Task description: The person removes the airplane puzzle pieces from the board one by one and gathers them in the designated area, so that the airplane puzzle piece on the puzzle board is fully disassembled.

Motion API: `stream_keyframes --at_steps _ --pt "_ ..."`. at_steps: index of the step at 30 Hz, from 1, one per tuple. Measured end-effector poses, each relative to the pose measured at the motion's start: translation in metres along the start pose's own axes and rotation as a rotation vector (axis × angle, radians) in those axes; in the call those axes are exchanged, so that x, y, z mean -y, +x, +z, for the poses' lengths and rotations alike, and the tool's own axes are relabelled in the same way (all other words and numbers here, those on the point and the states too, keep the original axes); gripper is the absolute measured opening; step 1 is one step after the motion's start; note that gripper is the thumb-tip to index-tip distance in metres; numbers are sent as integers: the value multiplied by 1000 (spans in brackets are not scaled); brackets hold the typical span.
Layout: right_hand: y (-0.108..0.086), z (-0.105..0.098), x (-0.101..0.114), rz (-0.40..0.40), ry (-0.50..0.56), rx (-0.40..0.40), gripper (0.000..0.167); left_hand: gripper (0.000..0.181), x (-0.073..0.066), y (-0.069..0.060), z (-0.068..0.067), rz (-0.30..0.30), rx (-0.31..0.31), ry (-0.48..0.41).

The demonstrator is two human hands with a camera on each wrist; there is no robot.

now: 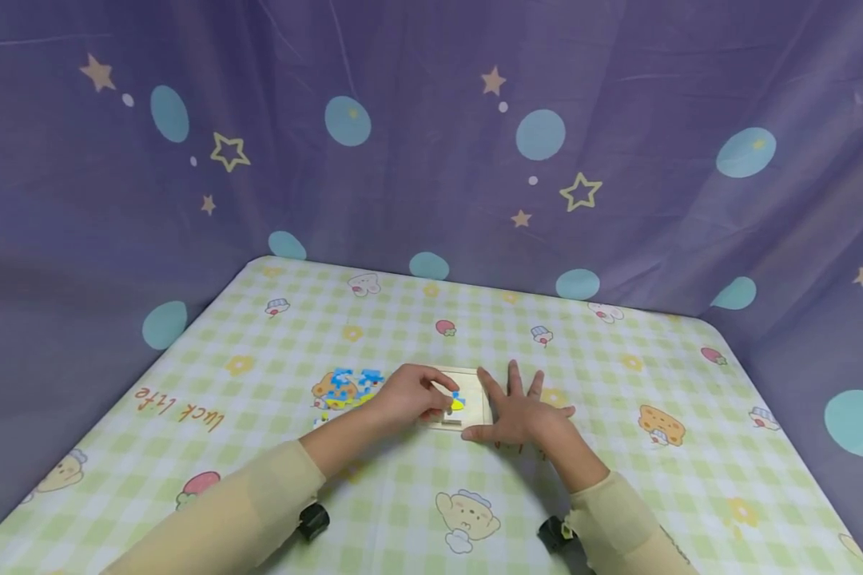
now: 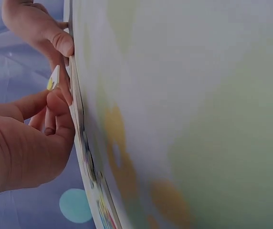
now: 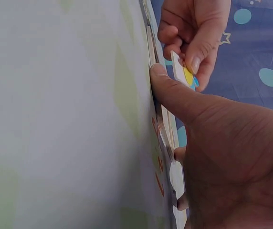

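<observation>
My left hand (image 1: 406,395) pinches a jigsaw puzzle piece (image 1: 458,403) between thumb and fingertips, above a shallow pale wooden tray (image 1: 472,385). The piece has yellow and blue on its face; in the right wrist view its pale edge shows, and it is tilted up off the tray. My right hand (image 1: 518,414) lies with fingers spread at the tray's right side, its thumb (image 3: 161,76) touching the near edge. Left of the tray, partly behind my left hand, several blue and yellow puzzle pieces (image 1: 341,383) lie on the cloth.
A green checked tablecloth (image 1: 374,511) with printed cartoon figures covers the table. Purple curtains (image 1: 431,200) with stars and dots hang behind the table and at both sides. A black wrist device (image 1: 314,521) is by the left sleeve, another (image 1: 554,533) by the right.
</observation>
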State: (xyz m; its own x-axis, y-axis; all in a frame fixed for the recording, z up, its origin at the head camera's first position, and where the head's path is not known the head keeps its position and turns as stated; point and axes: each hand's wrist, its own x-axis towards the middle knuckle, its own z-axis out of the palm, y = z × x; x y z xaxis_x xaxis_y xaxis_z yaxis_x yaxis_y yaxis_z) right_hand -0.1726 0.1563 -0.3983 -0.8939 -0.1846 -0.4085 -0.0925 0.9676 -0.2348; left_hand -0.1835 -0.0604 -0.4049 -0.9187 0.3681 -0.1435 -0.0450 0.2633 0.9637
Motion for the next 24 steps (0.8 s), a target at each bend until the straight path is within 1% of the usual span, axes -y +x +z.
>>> stream_keyframes --at_steps 8,11,24 --pt "1 0 0 0 -3 -7 111 16 4 -8 -13 -25 -22 1" --pt "2 1 0 0 -3 -8 111 16 4 -12 -17 -31 -22 3" --pt "3 2 -3 -13 23 -9 112 16 8 -28 -36 -94 -39 24"
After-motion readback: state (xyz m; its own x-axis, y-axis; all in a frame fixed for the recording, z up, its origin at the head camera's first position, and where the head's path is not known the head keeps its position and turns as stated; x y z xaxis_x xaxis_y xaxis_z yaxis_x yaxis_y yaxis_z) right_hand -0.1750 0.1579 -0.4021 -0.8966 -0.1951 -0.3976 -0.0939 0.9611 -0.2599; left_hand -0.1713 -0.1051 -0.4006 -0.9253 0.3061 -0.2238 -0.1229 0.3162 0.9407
